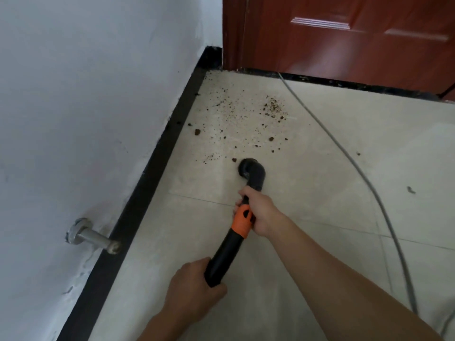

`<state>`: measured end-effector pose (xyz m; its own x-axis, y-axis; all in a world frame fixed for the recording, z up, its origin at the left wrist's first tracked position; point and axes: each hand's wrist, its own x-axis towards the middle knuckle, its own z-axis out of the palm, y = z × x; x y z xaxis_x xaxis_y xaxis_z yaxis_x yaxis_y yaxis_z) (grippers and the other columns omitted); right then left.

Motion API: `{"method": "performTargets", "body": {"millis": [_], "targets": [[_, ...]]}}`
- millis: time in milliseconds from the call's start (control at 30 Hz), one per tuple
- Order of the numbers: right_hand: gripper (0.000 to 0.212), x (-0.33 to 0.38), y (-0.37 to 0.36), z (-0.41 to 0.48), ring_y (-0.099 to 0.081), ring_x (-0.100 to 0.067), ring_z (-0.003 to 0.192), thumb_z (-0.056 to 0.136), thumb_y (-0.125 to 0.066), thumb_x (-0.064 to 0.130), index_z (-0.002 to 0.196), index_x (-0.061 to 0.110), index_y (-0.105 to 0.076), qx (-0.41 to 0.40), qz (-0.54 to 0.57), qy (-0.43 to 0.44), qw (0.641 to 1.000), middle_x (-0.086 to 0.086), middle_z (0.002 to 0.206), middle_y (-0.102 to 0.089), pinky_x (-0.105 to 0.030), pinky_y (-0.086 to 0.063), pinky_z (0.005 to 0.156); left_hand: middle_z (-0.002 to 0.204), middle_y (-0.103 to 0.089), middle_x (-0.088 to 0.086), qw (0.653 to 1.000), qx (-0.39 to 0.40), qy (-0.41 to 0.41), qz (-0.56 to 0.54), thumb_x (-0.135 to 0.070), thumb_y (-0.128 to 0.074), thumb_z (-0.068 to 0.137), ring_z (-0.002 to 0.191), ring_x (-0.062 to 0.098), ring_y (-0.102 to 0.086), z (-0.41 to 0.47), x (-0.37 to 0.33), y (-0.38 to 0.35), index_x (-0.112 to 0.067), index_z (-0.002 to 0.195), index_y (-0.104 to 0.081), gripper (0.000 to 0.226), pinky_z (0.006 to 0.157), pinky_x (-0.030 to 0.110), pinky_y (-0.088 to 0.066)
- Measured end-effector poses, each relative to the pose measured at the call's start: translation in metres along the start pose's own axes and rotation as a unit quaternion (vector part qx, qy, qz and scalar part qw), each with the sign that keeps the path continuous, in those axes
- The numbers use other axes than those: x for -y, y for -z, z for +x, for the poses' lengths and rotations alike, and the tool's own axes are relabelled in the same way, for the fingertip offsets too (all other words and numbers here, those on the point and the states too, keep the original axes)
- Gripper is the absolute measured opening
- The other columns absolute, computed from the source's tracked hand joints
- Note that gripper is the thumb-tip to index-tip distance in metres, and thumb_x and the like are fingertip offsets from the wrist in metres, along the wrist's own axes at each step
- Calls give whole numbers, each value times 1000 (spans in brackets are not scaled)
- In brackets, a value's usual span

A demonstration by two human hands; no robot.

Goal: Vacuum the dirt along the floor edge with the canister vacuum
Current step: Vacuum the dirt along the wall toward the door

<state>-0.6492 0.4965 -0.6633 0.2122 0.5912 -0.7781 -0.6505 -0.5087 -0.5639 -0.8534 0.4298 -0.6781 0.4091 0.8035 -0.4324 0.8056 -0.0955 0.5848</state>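
A black vacuum wand with an orange collar point(242, 221) slants up the middle of the head view. Its curved black nozzle point(250, 169) points down at the pale tiled floor, just short of a brown crumb. My right hand point(258, 211) grips the wand just above the orange collar. My left hand point(194, 291) holds the wand's lower black end. Brown dirt point(246, 119) lies scattered over the tile beyond the nozzle, reaching the black skirting point(157, 153) on the left and the corner by the door.
A white wall point(86, 107) runs along the left with a metal door stop point(94, 238) jutting out low. A red-brown door point(344, 35) closes the far end above a black threshold. A grey cord point(364, 175) trails across the floor on the right.
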Motion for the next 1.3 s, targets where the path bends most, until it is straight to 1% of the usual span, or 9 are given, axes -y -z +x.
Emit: {"method": "performTargets", "body": {"millis": [100,233,400,500,600,767,933,1167,1300], "targets": [[12,13,-44,24,-52,-19,45,89,-58,7,95,8,-48,38,-43,3,998,-7,62,-52,-28,-51,50,68,-61,-7,998,-30,26,-51,-40,-65,61,64,10,-60,17,8,23,-29,73,-57,19,57,25,-47],[9,21,-47,30,-52,-19,43,91,-57,9,90,8,-49,36,-43,2,998,-6,63,-52,-28,-50,50,67,-59,-8,999,-18,8,-46,-34,-70,67,61,10,-59,30,7,35,-28,74,-58,15,55,25,-47],[11,-25,4,-19,-52,-21,43,87,-61,10,84,9,-50,-70,55,10,996,-8,56,-54,-30,-48,50,66,-56,-9,996,76,-18,32,-40,-66,61,65,7,-58,-2,15,18,-29,72,-55,19,57,20,-42],[10,-67,4,-40,-51,-22,41,88,-60,9,85,6,-51,-121,68,29,990,-10,56,-53,-29,-47,48,73,-66,-8,993,112,18,11,-42,-66,52,69,4,-63,-29,42,14,-27,81,-66,33,67,23,-51],[10,-80,-30,-39,-52,-22,41,89,-61,8,88,5,-51,-79,41,7,996,-11,59,-54,-28,-48,45,73,-70,-8,994,77,62,-40,-42,-64,44,69,3,-66,-45,67,22,-32,85,-70,43,71,26,-53],[12,-56,-54,-18,-53,-21,42,88,-62,9,89,7,-51,-19,29,7,999,-8,59,-55,-29,-49,49,48,-47,-11,998,18,45,-50,-36,-63,49,44,7,-42,-29,54,40,-28,64,-55,19,49,23,-33],[11,-54,-30,-19,-54,-21,44,87,-63,10,89,6,-53,-61,54,17,997,-8,59,-56,-30,-49,50,52,-49,-10,997,56,35,-26,-39,-63,50,47,6,-46,-21,46,31,-23,65,-56,23,50,20,-34],[10,-26,-119,21,-53,-21,53,90,-62,9,92,8,-53,80,-73,-12,994,-10,68,-54,-28,-52,50,46,-48,-6,986,-93,105,-90,-20,-75,65,40,7,-43,-7,52,49,-27,57,-49,28,43,19,-34],[11,-19,-100,34,-53,-20,48,88,-63,11,94,7,-54,41,-41,-12,998,-9,66,-55,-29,-51,51,52,-46,-7,994,-53,78,-50,-23,-74,66,42,6,-43,12,44,51,-25,64,-51,23,44,14,-31]]}}
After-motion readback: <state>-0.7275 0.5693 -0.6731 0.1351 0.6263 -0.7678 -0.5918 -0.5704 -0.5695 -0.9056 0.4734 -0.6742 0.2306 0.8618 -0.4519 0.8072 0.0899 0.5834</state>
